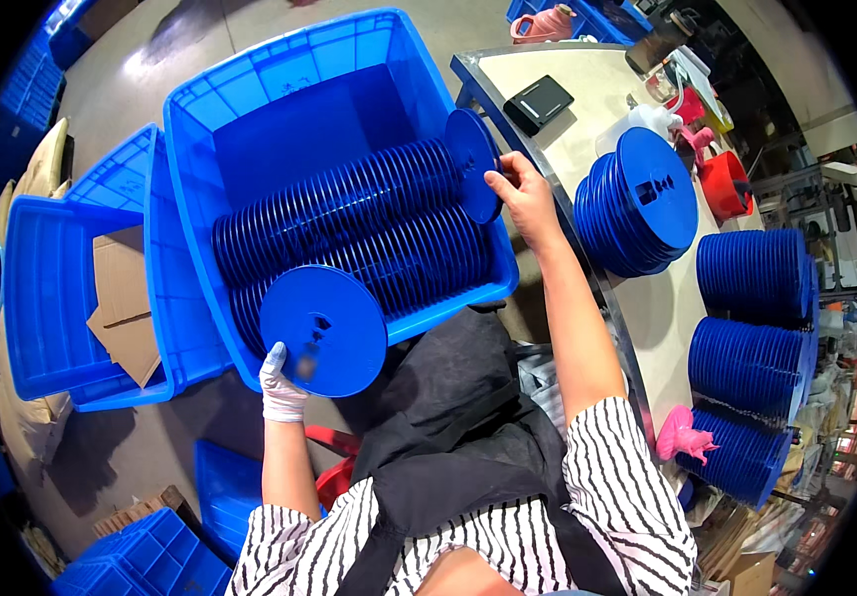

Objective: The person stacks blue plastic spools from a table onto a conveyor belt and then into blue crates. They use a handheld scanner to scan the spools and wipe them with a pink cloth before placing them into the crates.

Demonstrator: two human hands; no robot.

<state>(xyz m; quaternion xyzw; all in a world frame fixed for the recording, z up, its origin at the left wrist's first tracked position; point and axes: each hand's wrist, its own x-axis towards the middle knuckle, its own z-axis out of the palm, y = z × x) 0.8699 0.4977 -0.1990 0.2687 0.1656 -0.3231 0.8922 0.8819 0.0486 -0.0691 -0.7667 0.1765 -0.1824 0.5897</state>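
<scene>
Two flat, round discs of smooth, glossy blue plastic are held over a large, deep, rectangular blue plastic bin point(299, 70). The first, the near disc point(334, 343), is gripped at its near left edge by the left hand point(285, 389), clad in a thin white glove; small cut-outs are seen at its centre, and most of the fingers are hidden behind it. The second, the far disc point(470, 159), is tilted steeply at the bin's right side, its right edge pinched between thumb and fingers of the right hand point(530, 199), which is bare. In the bin, two long rows of ribbed-looking, upright blue discs point(339, 214) are ranged side by side; their near left end is partly covered by the near disc.

To the left: a blue plastic crate point(46, 298), in which folded brown corrugated cardboard point(123, 283) is contained. To the right: a pale-topped, metal-edged table point(647, 313), by which that side is bordered. On it are placed a leaning stack of blue discs point(602, 223), a black rectangular device point(540, 104) and a red container point(722, 187).
</scene>
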